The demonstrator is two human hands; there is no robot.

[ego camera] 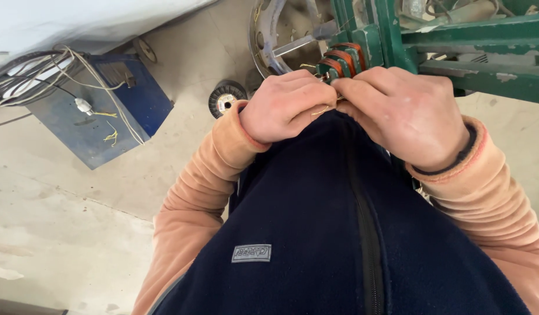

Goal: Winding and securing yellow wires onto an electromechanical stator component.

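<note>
My left hand (284, 105) and my right hand (406, 111) meet just above my dark blue vest, fingers curled together around a thin copper wire (323, 109). The wire runs between the fingertips, right in front of a green winding former (342, 58) wrapped with bands of reddish copper coil. Both hands nearly touch that former. A dark band sits on my right wrist. Peach sleeves cover both forearms. The fingertips and most of the wire are hidden behind the knuckles.
The green metal machine frame (473, 35) fills the upper right. A round metal wheel (269, 29) stands behind the hands. On the concrete floor lie a wire spool (225, 98) and a blue metal box (100, 111) with loose cables (36, 70).
</note>
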